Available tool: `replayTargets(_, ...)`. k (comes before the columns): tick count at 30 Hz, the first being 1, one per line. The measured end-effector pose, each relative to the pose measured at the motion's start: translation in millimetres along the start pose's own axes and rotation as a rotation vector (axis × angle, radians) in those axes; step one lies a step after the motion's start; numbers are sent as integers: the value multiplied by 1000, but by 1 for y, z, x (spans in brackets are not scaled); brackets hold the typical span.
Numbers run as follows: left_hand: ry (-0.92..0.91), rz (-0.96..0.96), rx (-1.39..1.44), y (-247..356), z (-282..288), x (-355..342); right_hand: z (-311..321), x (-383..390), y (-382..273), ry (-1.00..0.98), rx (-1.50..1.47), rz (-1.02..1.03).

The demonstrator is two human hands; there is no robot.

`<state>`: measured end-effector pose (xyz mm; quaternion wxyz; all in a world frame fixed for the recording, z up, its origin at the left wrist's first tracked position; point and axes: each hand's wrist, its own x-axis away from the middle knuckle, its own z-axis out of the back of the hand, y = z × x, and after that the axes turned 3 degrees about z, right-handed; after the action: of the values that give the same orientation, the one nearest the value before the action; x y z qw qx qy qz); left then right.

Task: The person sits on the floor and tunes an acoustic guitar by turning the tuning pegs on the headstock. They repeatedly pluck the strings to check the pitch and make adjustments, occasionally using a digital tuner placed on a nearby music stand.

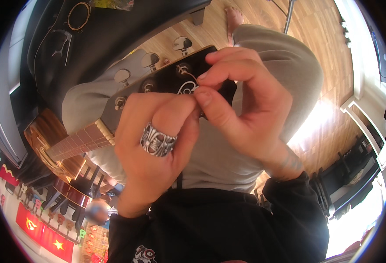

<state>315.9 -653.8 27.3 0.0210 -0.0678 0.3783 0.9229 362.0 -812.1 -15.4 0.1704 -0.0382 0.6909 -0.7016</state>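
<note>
A guitar lies across my lap, its black headstock (169, 70) under both hands and its fretted neck (77, 142) running to the lower left. Shiny tuning keys (150, 61) line the headstock's far edge. From one tuning post (183, 69) a thin copper-coloured guitar string (192, 76) curves to my right hand (250, 96), whose fingertips pinch it. My left hand (153, 136), with a wide silver ring (159, 140), is closed over the near part of the headstock. Its fingertips meet my right thumb; what they grip is hidden.
On the black padded surface (105, 30) at the far left lie a coiled string (79, 16), a grey clamp-like tool (63, 46) and a plastic packet (114, 4). Another guitar (72, 193) and a blurred person (99, 212) show at the lower left. Wooden floor (272, 17) lies beyond my knee.
</note>
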Motion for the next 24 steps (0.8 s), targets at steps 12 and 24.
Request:
replayTargets(12,-19,-27,-152,10,-5,-7,4,-1,8,124,121,-77)
replayTargets(24,82,49,-227,17,-15,-7,20,1,9,-80,-116,-238)
